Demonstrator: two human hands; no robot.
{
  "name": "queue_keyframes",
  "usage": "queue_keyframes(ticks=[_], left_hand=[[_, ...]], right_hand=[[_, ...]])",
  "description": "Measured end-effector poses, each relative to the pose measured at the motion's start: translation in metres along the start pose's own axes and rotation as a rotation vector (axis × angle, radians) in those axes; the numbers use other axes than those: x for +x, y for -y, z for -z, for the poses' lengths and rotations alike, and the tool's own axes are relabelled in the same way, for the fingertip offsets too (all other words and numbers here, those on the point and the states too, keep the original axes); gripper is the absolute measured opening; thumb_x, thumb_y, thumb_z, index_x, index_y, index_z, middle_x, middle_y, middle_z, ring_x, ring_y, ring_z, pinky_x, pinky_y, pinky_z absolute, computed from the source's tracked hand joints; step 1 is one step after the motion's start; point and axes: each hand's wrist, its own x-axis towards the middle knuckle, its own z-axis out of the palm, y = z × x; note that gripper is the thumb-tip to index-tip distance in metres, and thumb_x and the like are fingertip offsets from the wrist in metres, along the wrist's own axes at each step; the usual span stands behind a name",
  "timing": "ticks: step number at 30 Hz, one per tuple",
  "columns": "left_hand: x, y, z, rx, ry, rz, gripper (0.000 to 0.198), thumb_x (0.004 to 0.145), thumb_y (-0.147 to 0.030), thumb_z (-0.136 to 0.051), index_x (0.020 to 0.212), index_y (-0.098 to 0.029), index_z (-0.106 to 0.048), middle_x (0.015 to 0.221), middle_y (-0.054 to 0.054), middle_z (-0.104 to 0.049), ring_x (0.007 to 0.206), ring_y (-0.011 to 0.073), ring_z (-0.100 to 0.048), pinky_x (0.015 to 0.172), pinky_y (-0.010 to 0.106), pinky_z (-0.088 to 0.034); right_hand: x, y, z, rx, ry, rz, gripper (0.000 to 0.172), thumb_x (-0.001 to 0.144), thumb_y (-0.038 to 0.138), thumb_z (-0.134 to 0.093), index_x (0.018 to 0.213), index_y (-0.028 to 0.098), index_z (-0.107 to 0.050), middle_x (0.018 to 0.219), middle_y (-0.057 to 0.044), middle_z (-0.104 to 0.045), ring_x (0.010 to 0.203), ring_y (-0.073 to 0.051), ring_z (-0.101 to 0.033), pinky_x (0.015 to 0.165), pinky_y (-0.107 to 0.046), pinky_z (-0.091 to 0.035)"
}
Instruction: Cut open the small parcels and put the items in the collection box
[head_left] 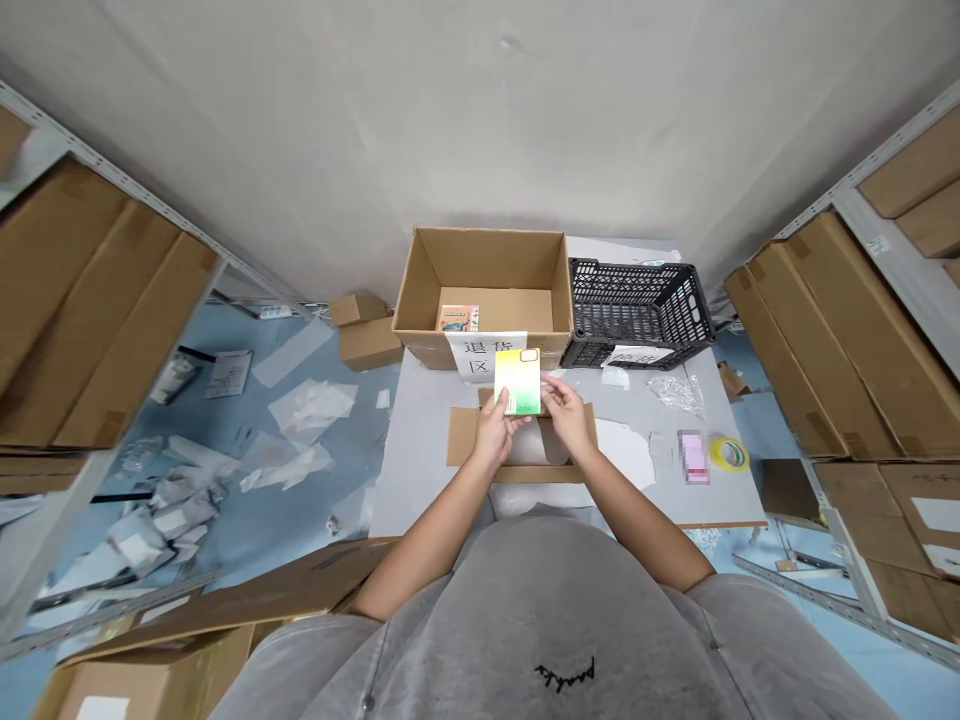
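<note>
My left hand (493,430) grips a flat yellow-and-green booklet-like item (519,378) by its lower left, thumb lying on the front. A red-outlined label and a barcode show on its face, but I cannot tell whether it is a booklet or a thin box. At its right edge are the bent fingers of my right hand (564,410), which seem to pinch that side. Below both hands an open small cardboard box (461,437) sits on the table, with pale material inside, partly hidden by my hands.
Behind stands a large open carton (491,245) with a paper sign and a colourful book (459,318) inside. A black plastic crate (637,350) adjoins it. Clear plastic wrap (679,393), a pink label (694,457) and a tape roll (729,454) lie right. Shelves of cartons flank the table.
</note>
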Motion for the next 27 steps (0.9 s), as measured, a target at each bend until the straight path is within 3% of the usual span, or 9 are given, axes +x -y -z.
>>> queue_keyframes(ticks=[3,8,17,20,22,25,27], left_hand=[[-0.004,0.003,-0.005,0.068,-0.026,-0.055,0.07,0.082,-0.076,-0.084,0.117,-0.017,-0.073,0.093,0.009,-0.081,0.082,0.0229,-0.079,0.064,0.03,-0.063],[-0.008,0.001,-0.005,0.159,-0.034,-0.152,0.063,0.082,-0.076,-0.083,0.1,-0.017,-0.075,0.085,0.006,-0.077,0.073,0.0194,-0.073,0.055,0.027,-0.057],[-0.009,0.0,-0.002,0.25,-0.068,-0.237,0.054,0.087,-0.072,-0.081,0.092,-0.018,-0.075,0.077,0.002,-0.068,0.061,0.0129,-0.056,0.048,0.024,-0.043],[-0.006,0.001,0.002,0.329,-0.096,-0.282,0.051,0.09,-0.068,-0.08,0.104,-0.019,-0.079,0.089,0.005,-0.072,0.076,0.0178,-0.066,0.063,0.028,-0.055],[-0.005,0.002,0.004,0.44,-0.149,-0.34,0.054,0.09,-0.063,-0.083,0.124,-0.021,-0.079,0.112,0.009,-0.073,0.103,0.0236,-0.071,0.084,0.033,-0.061],[-0.004,0.003,0.004,0.594,-0.168,-0.38,0.06,0.095,-0.059,-0.079,0.145,-0.026,-0.073,0.137,0.012,-0.063,0.135,0.0275,-0.063,0.108,0.038,-0.056],[-0.004,0.005,-0.001,0.59,-0.063,-0.359,0.054,0.103,-0.061,-0.068,0.144,-0.027,-0.074,0.139,0.012,-0.062,0.139,0.027,-0.061,0.113,0.038,-0.054]], right_hand=[[-0.001,-0.004,-0.002,0.119,0.053,-0.088,0.053,0.091,0.06,-0.075,0.127,0.022,-0.078,0.101,-0.008,-0.077,0.087,-0.024,-0.072,0.068,-0.034,-0.063],[-0.006,0.0,0.0,0.15,0.043,-0.081,0.056,0.077,0.054,-0.09,0.121,0.022,-0.077,0.094,-0.003,-0.074,0.082,-0.02,-0.072,0.061,-0.028,-0.062],[-0.009,0.005,-0.001,0.177,0.003,-0.078,0.054,0.074,0.052,-0.094,0.116,0.021,-0.078,0.088,-0.001,-0.069,0.08,-0.019,-0.069,0.062,-0.028,-0.063],[-0.011,0.007,0.001,0.145,-0.005,-0.052,0.051,0.078,0.053,-0.091,0.116,0.021,-0.078,0.087,-0.001,-0.068,0.079,-0.019,-0.067,0.062,-0.028,-0.062],[-0.014,0.011,0.003,0.087,-0.021,-0.019,0.047,0.083,0.052,-0.087,0.118,0.021,-0.078,0.088,-0.002,-0.068,0.077,-0.019,-0.066,0.063,-0.029,-0.061],[-0.022,0.019,0.003,-0.083,-0.049,0.059,0.041,0.093,0.048,-0.078,0.124,0.022,-0.08,0.094,-0.004,-0.07,0.075,-0.017,-0.064,0.07,-0.029,-0.061],[-0.029,0.023,-0.002,-0.226,-0.049,0.132,0.038,0.099,0.045,-0.071,0.128,0.023,-0.081,0.099,-0.006,-0.07,0.08,-0.019,-0.065,0.078,-0.032,-0.062]])
